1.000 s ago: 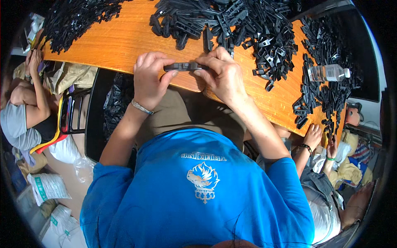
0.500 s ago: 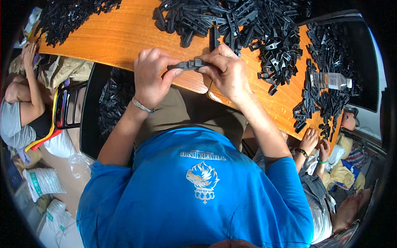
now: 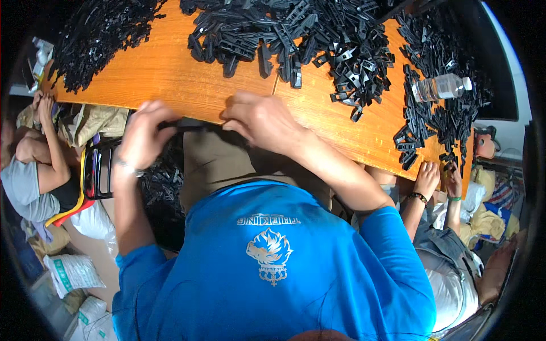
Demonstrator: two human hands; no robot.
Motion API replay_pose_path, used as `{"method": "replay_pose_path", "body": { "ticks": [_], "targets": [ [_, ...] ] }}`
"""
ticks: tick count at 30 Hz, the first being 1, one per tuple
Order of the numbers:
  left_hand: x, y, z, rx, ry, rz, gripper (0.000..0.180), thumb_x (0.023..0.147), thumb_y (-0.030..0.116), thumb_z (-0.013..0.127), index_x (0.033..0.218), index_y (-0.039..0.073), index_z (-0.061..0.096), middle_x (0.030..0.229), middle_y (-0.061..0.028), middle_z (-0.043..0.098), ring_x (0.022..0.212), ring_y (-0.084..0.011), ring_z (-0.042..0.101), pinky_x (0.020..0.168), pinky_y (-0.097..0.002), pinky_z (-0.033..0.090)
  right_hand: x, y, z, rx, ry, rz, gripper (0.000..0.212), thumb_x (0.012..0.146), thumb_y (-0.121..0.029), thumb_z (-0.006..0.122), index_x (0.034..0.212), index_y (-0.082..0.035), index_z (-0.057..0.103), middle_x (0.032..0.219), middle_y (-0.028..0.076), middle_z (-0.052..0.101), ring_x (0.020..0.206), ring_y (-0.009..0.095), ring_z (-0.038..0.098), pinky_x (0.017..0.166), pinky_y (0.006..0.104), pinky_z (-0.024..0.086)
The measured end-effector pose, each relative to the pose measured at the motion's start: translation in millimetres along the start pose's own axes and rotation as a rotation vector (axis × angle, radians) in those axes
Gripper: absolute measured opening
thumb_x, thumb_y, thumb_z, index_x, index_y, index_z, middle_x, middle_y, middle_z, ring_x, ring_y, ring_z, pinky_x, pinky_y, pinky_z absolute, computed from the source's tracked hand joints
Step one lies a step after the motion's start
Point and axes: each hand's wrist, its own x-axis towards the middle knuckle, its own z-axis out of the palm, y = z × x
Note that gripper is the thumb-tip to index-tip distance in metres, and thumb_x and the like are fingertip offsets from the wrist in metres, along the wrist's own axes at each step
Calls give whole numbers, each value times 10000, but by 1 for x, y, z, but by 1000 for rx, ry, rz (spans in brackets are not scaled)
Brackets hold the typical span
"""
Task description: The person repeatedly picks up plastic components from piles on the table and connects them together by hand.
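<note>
My left hand (image 3: 145, 136) is left of my lap, just off the table's near edge, and smeared by motion. A dark streak lies beside its fingertips; I cannot make out whether it is a held piece. Over the near edge of the table my right hand (image 3: 259, 120) hovers with loosely bent fingers, and no piece shows in it. Beyond it lies a heap of long black plastic clip-like parts (image 3: 239, 42). Below the left hand, a black bin holds similar black parts (image 3: 162, 184), partly covered by my forearm.
Smaller black pieces (image 3: 102, 37) pile up at the far left of the wooden table (image 3: 176, 68). Short black clips (image 3: 358, 71) and a clear plastic bottle (image 3: 442, 87) are on the right. Another person's hands (image 3: 427, 183) are at the right edge; someone sits at left (image 3: 34, 182).
Both hands held a black jointed piece between them; now they are apart. My left hand has swung left and down toward the bin. The right has moved left, and the view has shifted.
</note>
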Motion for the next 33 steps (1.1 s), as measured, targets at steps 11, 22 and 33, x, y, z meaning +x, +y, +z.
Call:
{"method": "replay_pose_path", "body": {
  "ticks": [11, 22, 33],
  "targets": [
    [115, 94, 70, -1, 311, 156, 236, 978, 33, 669, 1205, 19, 731, 1047, -147, 721, 955, -340, 724, 849, -419, 583, -50, 77, -112, -528, 362, 324, 123, 855, -102, 792, 975, -74, 797, 1004, 129, 712, 815, 372, 748, 732, 466, 620],
    [166, 94, 83, 398, 335, 396, 224, 856, 24, 739, 1073, 57, 695, 1093, -102, 652, 1062, -313, 639, 883, -436, 536, -16, 102, -117, -767, -2, 292, 206, 891, -40, 673, 1081, -11, 750, 1117, 232, 717, 910, 377, 784, 812, 463, 639],
    [109, 95, 102, 118, 326, 398, 267, 820, 103, 849, 978, 86, 634, 1014, -85, 631, 1023, -309, 625, 838, -441, 452, -55, 46, -91, -303, 203, 274, 207, 980, -124, 717, 1185, -97, 721, 1040, 203, 713, 841, 446, 736, 739, 510, 616]
  ]
}}
